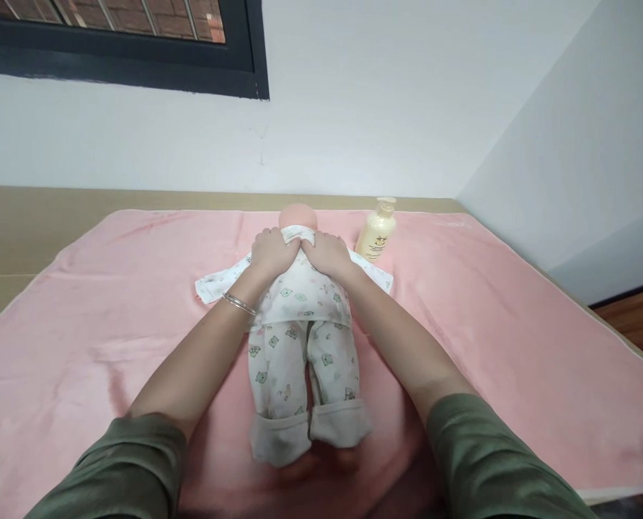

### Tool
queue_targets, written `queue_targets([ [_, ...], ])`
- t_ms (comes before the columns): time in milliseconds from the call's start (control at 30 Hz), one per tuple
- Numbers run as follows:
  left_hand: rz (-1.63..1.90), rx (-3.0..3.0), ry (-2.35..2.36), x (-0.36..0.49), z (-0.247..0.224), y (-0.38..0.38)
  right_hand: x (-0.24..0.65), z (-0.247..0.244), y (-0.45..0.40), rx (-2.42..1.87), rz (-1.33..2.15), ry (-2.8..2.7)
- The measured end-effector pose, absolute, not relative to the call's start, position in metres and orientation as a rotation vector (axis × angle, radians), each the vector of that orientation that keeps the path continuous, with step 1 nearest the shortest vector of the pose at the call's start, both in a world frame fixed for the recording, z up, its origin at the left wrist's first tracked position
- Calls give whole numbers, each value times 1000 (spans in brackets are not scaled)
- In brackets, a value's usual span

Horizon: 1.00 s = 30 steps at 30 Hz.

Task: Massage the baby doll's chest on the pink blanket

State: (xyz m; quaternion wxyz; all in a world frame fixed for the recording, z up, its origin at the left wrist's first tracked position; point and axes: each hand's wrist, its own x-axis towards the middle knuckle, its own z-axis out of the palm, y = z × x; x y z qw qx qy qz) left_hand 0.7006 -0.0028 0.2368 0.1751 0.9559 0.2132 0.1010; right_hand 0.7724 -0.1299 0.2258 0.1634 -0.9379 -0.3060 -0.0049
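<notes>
A baby doll [300,317] lies lengthwise on a pink towel [110,310], its bald head [298,215] pointing away from me and its feet toward me. It wears a white printed top and matching trousers with rolled cuffs. My left hand [270,252] grips the top's fabric at the doll's left shoulder. My right hand [326,254] grips the fabric at the other shoulder, right beside the collar. Both hands touch near the neck. A thin bracelet [238,304] circles my left wrist.
A cream lotion bottle with a pump [376,232] stands upright on the towel just right of the doll's head. The towel covers a tan surface [24,223] set against white walls. A dark window frame [138,58] is at upper left.
</notes>
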Motion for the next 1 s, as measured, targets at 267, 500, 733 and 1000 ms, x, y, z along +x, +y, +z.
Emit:
queue_targets([
  [267,194,2729,654,701,234,3,773,224,-130,-2671,-3,-863],
  [500,435,2703,775,702,224,-5,771,231,-134,-2674,45,-858],
  [733,306,2604,734,704,225,2,743,239,-130,-2834,-98,-950],
  [1000,126,2698,703,692,249,-16,747,240,-130,-2770,10,-869],
])
